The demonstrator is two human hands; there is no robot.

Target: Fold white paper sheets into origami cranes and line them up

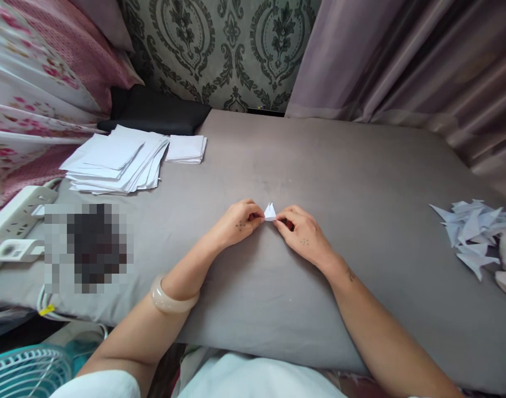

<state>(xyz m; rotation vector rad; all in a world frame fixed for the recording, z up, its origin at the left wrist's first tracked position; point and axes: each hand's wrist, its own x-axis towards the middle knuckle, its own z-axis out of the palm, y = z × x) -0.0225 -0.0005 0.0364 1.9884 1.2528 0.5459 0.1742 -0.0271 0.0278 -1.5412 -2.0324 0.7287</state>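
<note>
A small folded white paper piece (270,211), with pointed tips standing up, is held between my two hands over the middle of the grey-covered surface (244,166). My left hand (243,221) pinches its left corner between thumb and fingers. On the other side, my right hand (299,229) pinches the right corner the same way. Both hands are closed, with the fingertips close to each other.
To the far left lie a stack of white paper sheets (115,160) and a smaller paper stack (186,149). Several folded paper birds (474,226) are piled at the right. A power strip (18,221) and a fan (29,370) are at the left.
</note>
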